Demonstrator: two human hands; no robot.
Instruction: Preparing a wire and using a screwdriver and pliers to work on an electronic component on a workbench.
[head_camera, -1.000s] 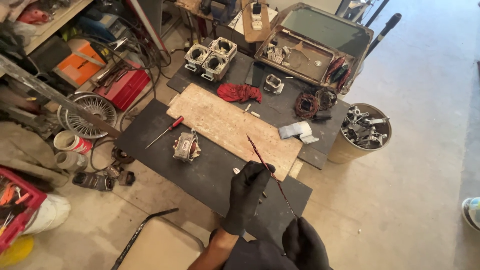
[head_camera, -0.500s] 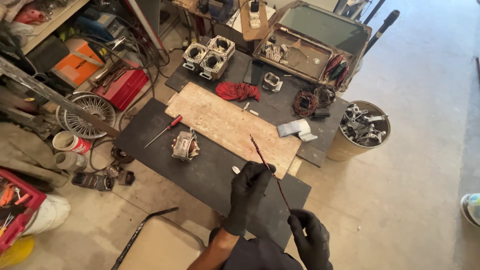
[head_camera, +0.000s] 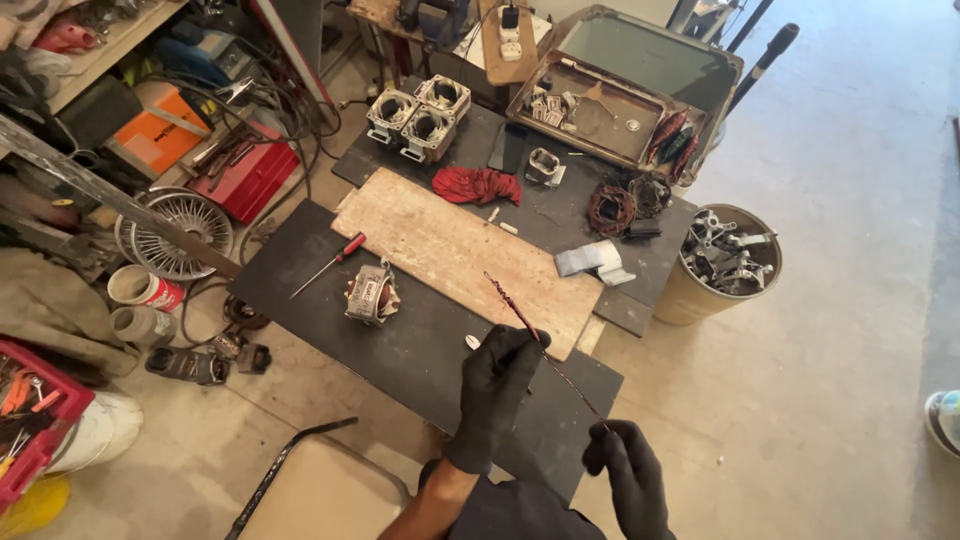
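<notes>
A thin dark-red rod (head_camera: 545, 348) slants over the near edge of the wooden board (head_camera: 455, 250), its far tip above the board and its near end off the board toward the person. The left hand (head_camera: 497, 385), in a black glove, pinches the rod near its middle, fingers closed narrowly around it. The right hand (head_camera: 630, 470), also in a black glove, grips the rod's near end with its fingers curled shut on it.

Both hands hover above the black mat (head_camera: 420, 350) that the board lies on. Just left of the board's near corner sits a small motor stator (head_camera: 370, 295) with copper windings. Farther left of the board lies a red-handled screwdriver (head_camera: 328, 265). A small white piece (head_camera: 472, 342) lies on the mat just beside the left hand.

At the board's far edge rests a red rag (head_camera: 477, 184); beyond it stand 2 grey metal housings (head_camera: 420, 115). Right of the board lie a folded grey cloth (head_camera: 590, 260) and coils of dark wire (head_camera: 612, 208). Farther right stands a bucket of metal parts (head_camera: 725, 262). Behind the board, a metal tray (head_camera: 600, 100) holds small parts.
</notes>
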